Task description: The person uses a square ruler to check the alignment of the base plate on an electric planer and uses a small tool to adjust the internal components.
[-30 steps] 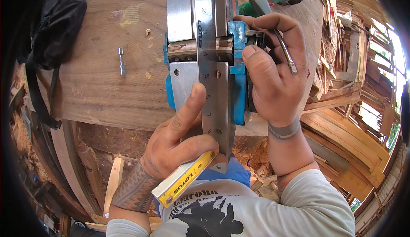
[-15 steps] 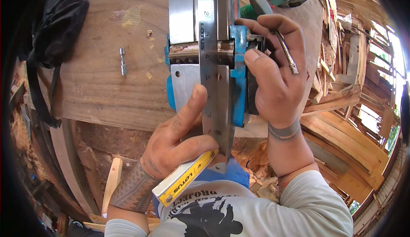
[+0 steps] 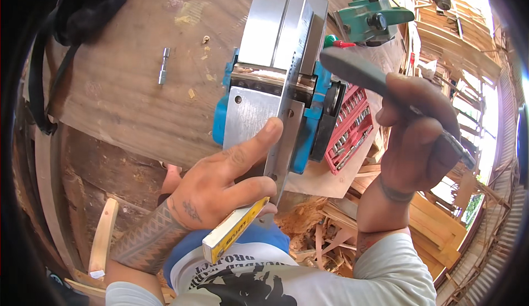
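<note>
An electric hand planer (image 3: 262, 96) with a blue body lies upside down, its metal sole facing up and its cutter drum exposed. My left hand (image 3: 215, 179) grips a try square by its yellow-edged stock (image 3: 237, 231). The square's steel blade (image 3: 295, 58) stands on edge along the sole, across the cutter opening, with my forefinger pressed against it. To the right of the planer, my right hand (image 3: 416, 135) is raised and closed around a hand tool (image 3: 355, 71) with a dark rounded handle and a thin metal shaft; its exact kind is unclear.
A small metal socket wrench piece (image 3: 164, 66) lies on the wooden table (image 3: 121, 102). Beside the planer sits a red socket-set case (image 3: 352, 127). Further back is a green power tool (image 3: 369, 19). A black bag (image 3: 93, 11) lies at the left; stacked lumber (image 3: 424, 218) is at the right.
My right hand has moved away from the planer's side, up and to the right, with the dark-handled tool. The red case now shows. My left hand keeps the square on the sole.
</note>
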The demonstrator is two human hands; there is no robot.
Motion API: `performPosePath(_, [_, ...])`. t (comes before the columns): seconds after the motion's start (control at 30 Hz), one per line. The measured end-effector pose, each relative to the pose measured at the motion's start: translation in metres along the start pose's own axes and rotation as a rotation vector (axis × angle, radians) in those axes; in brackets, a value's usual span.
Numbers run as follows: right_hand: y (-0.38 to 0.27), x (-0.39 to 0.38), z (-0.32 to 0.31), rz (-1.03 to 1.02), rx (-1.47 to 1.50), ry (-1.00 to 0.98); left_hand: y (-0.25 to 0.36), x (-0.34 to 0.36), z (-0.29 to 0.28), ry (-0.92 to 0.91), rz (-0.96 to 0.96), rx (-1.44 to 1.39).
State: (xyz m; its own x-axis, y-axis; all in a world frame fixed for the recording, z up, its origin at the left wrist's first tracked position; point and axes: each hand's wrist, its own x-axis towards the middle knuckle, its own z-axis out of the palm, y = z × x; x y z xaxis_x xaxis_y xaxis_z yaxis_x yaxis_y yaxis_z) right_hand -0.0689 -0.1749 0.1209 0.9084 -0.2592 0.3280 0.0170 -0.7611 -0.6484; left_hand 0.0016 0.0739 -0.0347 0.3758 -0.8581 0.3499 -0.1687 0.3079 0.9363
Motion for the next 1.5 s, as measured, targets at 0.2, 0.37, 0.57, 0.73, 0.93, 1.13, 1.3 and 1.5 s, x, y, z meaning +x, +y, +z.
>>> performPosePath(0.2, [-0.009,-0.006,0.004,0.126,0.067,-0.071,0.001,0.003,-0.001,-0.012,0.005,0.046])
performPosePath(0.37, [-0.005,-0.007,0.008,0.051,0.017,-0.023,0.007,0.006,-0.005,-0.059,-0.053,0.030])
performPosePath(0.57, [-0.005,-0.010,0.005,0.055,0.011,-0.055,0.004,0.005,-0.003,-0.038,-0.014,0.058])
performPosePath(0.73, [0.001,-0.007,0.004,-0.031,0.037,-0.009,0.006,0.006,-0.004,-0.063,-0.054,0.026])
performPosePath(0.93, [0.014,-0.018,-0.002,-0.056,0.112,-0.023,0.006,0.006,-0.003,-0.044,-0.024,0.052])
performPosePath(1.13, [0.043,-0.028,0.027,0.075,0.409,0.138,0.001,0.000,0.001,-0.019,-0.056,-0.015])
performPosePath(1.3, [0.044,-0.037,0.067,0.397,0.339,0.231,0.002,-0.001,0.000,-0.041,-0.076,-0.019])
performPosePath(1.5, [0.040,-0.037,0.068,0.536,0.549,0.335,0.001,-0.002,0.005,-0.034,-0.080,-0.038])
